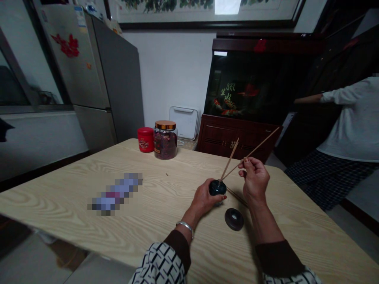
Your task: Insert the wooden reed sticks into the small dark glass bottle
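Observation:
My left hand is wrapped around a small, dark, rounded bottle just above or on the table. Thin wooden sticks rise from its mouth at a slant. Between thumb and fingers, my right hand pinches one long thin stick, whose lower end reaches the bottle's mouth. More thin sticks appear to lie on the table behind, partly hidden by my right hand. In front of the bottle rests a dark round disc with a pale centre.
On the wooden table lies a long pixelated item at left. A red canister and a copper-lidded jar stand at the far edge. Beyond are a refrigerator and a fish tank. Another person stands at right.

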### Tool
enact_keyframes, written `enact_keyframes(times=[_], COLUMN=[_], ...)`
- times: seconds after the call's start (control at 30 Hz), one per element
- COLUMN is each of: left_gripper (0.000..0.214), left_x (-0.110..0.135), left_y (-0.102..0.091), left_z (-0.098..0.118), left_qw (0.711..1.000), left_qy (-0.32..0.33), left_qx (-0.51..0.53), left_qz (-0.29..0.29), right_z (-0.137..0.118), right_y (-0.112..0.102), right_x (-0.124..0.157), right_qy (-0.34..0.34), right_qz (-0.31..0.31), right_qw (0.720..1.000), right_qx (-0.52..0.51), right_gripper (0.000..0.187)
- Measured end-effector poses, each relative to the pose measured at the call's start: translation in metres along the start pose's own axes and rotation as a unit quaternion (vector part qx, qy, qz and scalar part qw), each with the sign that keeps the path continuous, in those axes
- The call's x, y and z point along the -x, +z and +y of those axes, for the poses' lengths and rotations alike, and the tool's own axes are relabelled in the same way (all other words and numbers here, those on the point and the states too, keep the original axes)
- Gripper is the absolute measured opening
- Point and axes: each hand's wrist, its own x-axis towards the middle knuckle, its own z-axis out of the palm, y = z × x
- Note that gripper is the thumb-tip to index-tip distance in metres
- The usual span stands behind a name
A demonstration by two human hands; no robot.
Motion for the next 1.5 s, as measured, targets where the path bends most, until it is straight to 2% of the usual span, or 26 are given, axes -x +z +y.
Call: enact_keyframes(times=[0.13,0.27,0.37,0.43,0.47,0.5,0.6,0.67,0.73,0.8,1.07,1.3,1.37,1.47,1.5], left_gripper=[0.065,0.064,0.065,0.065,0.065,0.065,0.064,0.063,0.063,0.063,0.061,0.063,0.063,0.064,0.064], left_x=[0.0,0.0,0.0,0.0,0.0,0.0,0.0,0.0,0.0,0.001,0.0,0.0,0.0,0.0,0.0], left_y=[0.0,-0.001,-0.001,-0.001,-0.001,-0.001,-0.001,-0.001,0.0,0.0,0.001,0.0,0.0,0.0,0.0], left_z=[0.001,0.0,0.0,0.0,0.0,0.001,0.002,0.002,0.003,0.003,0.0,-0.002,-0.002,-0.001,0.0], left_qw=[1.0,1.0,1.0,1.0,1.0,1.0,1.0,1.0,1.0,1.0,1.0,1.0,1.0,1.0,1.0], left_qy=[0.0,0.001,0.003,0.003,0.002,0.002,0.003,0.004,0.005,0.004,0.011,0.014,0.015,0.014,0.012], left_qx=[-0.01,-0.02,-0.019,-0.015,-0.013,-0.013,-0.012,-0.007,-0.003,-0.005,-0.002,-0.013,-0.009,-0.006,-0.006], left_qz=[0.003,0.004,0.003,0.001,0.0,-0.001,0.001,0.005,0.008,0.008,0.001,0.003,0.0,-0.003,-0.002], right_z=[0.01,0.02,0.023,0.024,0.024,0.024,0.024,0.026,0.029,0.031,0.035,0.027,0.027,0.028,0.027], right_y=[0.0,-0.005,-0.021,-0.039,-0.05,-0.06,-0.087,-0.096,-0.099,-0.099,-0.096,-0.097,-0.1,-0.109,-0.112], right_x=[0.008,0.02,0.021,0.015,0.012,0.009,0.006,0.011,0.017,0.021,0.021,0.017,0.012,0.0,-0.005], right_qy=[0.012,0.056,0.093,0.087,0.072,0.056,0.031,0.041,0.041,0.03,0.066,0.055,0.048,0.043,0.038], right_qz=[-0.042,-0.102,-0.144,-0.178,-0.199,-0.222,-0.279,-0.307,-0.328,-0.334,-0.331,-0.344,-0.334,-0.293,-0.273], right_qw=[0.998,0.987,0.97,0.945,0.922,0.887,0.742,0.662,0.616,0.595,0.611,0.647,0.672,0.734,0.762], right_qx=[0.043,0.114,0.174,0.26,0.325,0.401,0.609,0.682,0.715,0.731,0.717,0.678,0.659,0.611,0.586], right_gripper=[0.029,0.034,0.037,0.034,0.03,0.025,0.016,0.017,0.018,0.017,0.015,0.019,0.02,0.017,0.016])
